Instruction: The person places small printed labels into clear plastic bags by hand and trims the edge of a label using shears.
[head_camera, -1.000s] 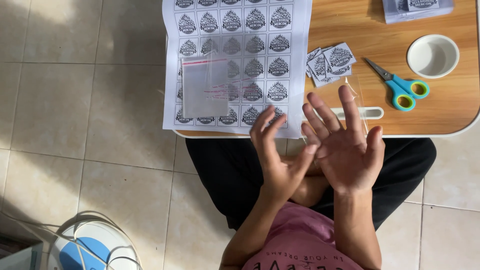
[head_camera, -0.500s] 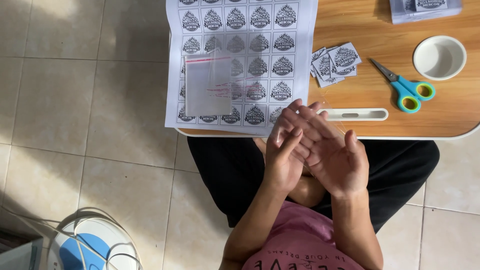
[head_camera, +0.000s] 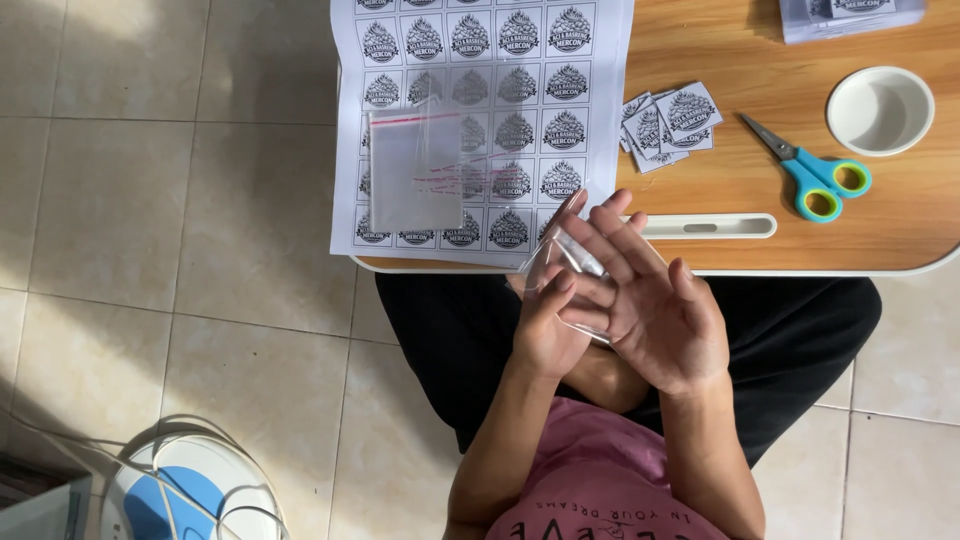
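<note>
My left hand (head_camera: 548, 325) and my right hand (head_camera: 655, 300) are pressed together in front of my lap, just below the table edge. Between the palms sits a small clear plastic bag (head_camera: 560, 255), its top corner sticking out above the fingers. Both hands grip it. A sheet of printed black-and-white labels (head_camera: 500, 110) lies on the wooden table (head_camera: 900, 220) straight ahead, with a stack of clear plastic bags (head_camera: 415, 170) resting on it.
Cut labels (head_camera: 670, 120) lie in a small pile right of the sheet. Blue-handled scissors (head_camera: 815, 175), a white round dish (head_camera: 880, 108) and a white flat bar (head_camera: 705, 226) sit on the table. A fan (head_camera: 185, 490) stands on the tiled floor at lower left.
My hands were spread apart with fingers open; they have come together and now hold a clear bag between the palms.
</note>
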